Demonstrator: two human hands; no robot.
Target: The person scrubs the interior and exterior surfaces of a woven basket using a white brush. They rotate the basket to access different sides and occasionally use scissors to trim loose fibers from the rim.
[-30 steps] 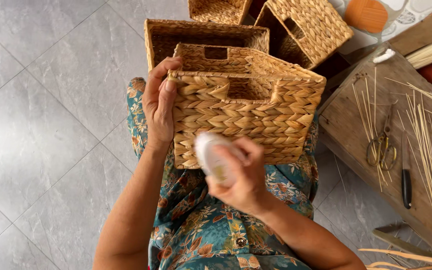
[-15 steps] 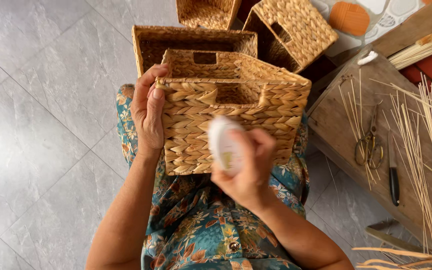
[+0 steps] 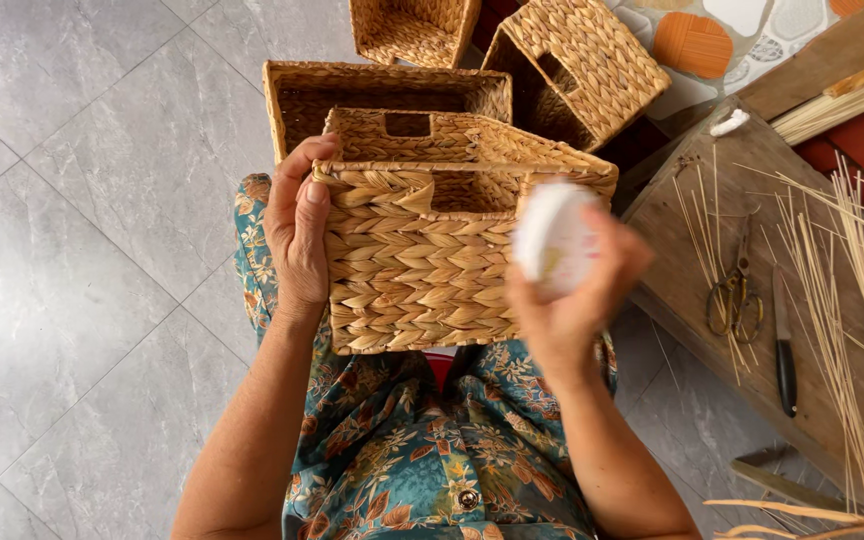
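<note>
A rectangular woven basket (image 3: 422, 260) with a cut-out handle rests on my lap, its near wall facing me. My left hand (image 3: 297, 230) grips the basket's left corner, thumb over the rim. My right hand (image 3: 572, 300) holds a round white container (image 3: 552, 238) in front of the basket's right side; the object is blurred.
Three more woven baskets lie on the grey tiled floor beyond: a low one (image 3: 372, 95), one further back (image 3: 414, 28), and a tipped one (image 3: 577, 65). At the right, a wooden board (image 3: 752, 200) carries scissors (image 3: 730, 290), a knife (image 3: 784, 345) and thin straw stalks (image 3: 832, 290).
My right hand has lifted the white container up and to the right, from the lower front of the basket toward its right rim. The left hand keeps its grip.
</note>
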